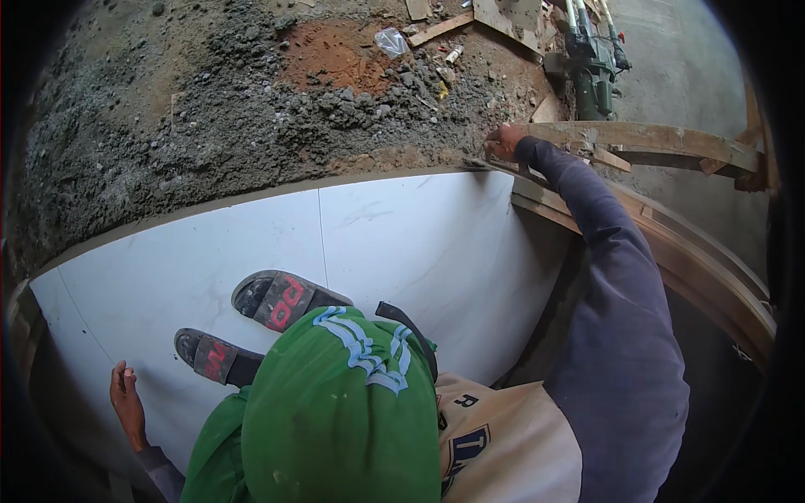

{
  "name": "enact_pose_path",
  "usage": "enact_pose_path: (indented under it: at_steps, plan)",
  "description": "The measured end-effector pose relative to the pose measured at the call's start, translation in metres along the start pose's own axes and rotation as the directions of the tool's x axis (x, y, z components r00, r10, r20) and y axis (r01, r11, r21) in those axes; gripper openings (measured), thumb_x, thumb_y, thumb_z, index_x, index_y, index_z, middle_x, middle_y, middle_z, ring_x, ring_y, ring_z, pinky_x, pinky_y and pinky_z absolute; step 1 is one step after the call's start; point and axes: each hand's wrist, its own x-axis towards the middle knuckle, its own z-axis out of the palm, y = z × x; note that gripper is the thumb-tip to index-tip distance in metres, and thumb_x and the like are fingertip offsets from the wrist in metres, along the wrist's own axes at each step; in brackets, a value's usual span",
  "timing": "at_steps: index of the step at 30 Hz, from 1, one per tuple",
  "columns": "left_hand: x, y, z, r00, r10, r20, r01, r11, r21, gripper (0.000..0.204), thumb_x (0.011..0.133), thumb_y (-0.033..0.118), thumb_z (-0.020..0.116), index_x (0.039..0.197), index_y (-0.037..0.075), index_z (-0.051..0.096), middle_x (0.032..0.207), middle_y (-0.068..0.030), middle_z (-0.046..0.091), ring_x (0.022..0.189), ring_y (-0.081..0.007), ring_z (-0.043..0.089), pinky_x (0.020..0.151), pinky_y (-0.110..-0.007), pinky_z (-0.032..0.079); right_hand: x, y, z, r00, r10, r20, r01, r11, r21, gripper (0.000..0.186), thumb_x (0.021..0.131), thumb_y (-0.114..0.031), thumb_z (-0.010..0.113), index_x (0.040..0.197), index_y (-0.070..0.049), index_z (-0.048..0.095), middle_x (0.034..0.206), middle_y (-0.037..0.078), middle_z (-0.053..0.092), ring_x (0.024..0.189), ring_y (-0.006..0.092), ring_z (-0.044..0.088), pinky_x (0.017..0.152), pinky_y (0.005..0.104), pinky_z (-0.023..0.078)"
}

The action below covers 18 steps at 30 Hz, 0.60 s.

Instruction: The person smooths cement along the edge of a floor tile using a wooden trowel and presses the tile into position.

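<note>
At the far right corner of the white marbled tiles (402, 218), my right hand (506, 142) is closed on a thin, dark, flat tool (488, 164). The tool lies along the tile edge, beside the end of a wooden board; most of it is hidden by the hand, so its exact kind cannot be told. My left hand (127, 407) is off to the lower left, over the tiles near a dark seam. Its fingers are loosely raised and nothing shows in them. My sandalled feet (281, 300) rest on the tiles, beside my green-covered knee (344, 411).
Beyond the tiles spreads rough grey mortar rubble (226, 92) with a reddish dirt patch (335, 54) and a clear plastic scrap (392, 42). Wooden beams (646, 134) form a frame at the right. A green pump (594, 80) with pipes stands behind them.
</note>
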Motion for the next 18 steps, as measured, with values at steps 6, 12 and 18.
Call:
enact_pose_path:
  at_steps: [6,12,18]
  plan:
    - [0.001,0.000,0.005,0.998,-0.010,0.061,0.009,1.000,0.014,0.050,0.110,0.031,0.056,0.144,-0.006,0.058,0.127,-0.0152,0.065,0.117,-0.0229,0.063,0.108,-0.037,0.049,-0.005,0.030,0.030,0.987,-0.013,0.157,-0.006,0.992,0.125,0.029,0.096,-0.027,0.065,0.105,-0.005,0.081,0.091,0.023,0.077,0.088,0.0410,0.076,0.078,0.0496,0.058]
    - [-0.003,0.007,0.008,0.999,-0.016,0.049,0.015,1.000,0.010,0.048,0.110,0.029,0.056,0.144,-0.006,0.058,0.128,-0.0151,0.065,0.118,-0.0226,0.063,0.109,-0.037,0.049,0.004,0.026,0.049,0.996,-0.030,0.079,0.024,0.997,0.074,0.031,0.097,-0.027,0.063,0.110,-0.005,0.081,0.096,0.023,0.079,0.089,0.0398,0.076,0.082,0.0455,0.060]
    - [-0.014,0.040,0.017,0.996,0.038,0.074,-0.037,0.999,-0.017,0.049,0.110,0.029,0.057,0.144,-0.006,0.058,0.130,-0.0162,0.066,0.119,-0.0229,0.062,0.110,-0.038,0.048,0.016,0.072,0.027,0.982,0.137,-0.133,-0.094,0.954,0.286,0.030,0.099,-0.024,0.063,0.112,-0.002,0.080,0.097,0.020,0.080,0.088,0.0247,0.076,0.082,0.0386,0.059]
